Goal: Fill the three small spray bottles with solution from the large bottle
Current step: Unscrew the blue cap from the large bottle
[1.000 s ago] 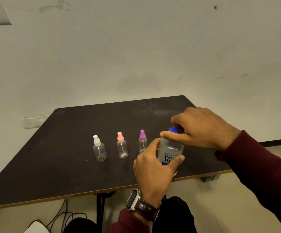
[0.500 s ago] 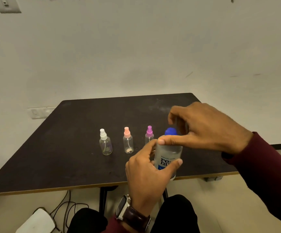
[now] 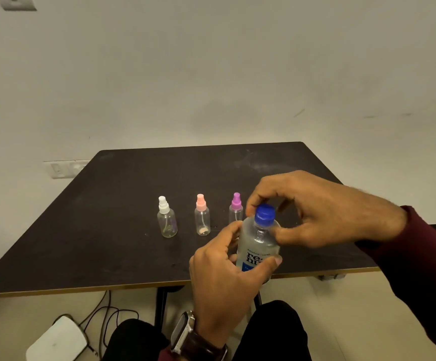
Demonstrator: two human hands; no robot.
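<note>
A large bottle is held in both hands above the near edge of the table.

At the bottom of the frame a watch is worn on the left wrist; the left hand is wrapped around the body of the large bottle, with the thumb laid over the blue label and the fingers curled behind; the bottle is kept upright at lower centre, and clear liquid is seen inside; the right hand is arched over the blue cap, with the thumb below the cap at the neck and the forefinger beside it, though whether the cap is really touched cannot be told; further back, three small spray bottles are placed in a row on the dark table, at centre: the purple-topped bottle just behind the left fingers, then the pink-topped bottle, then the white-topped bottle; all three are capped.
</note>
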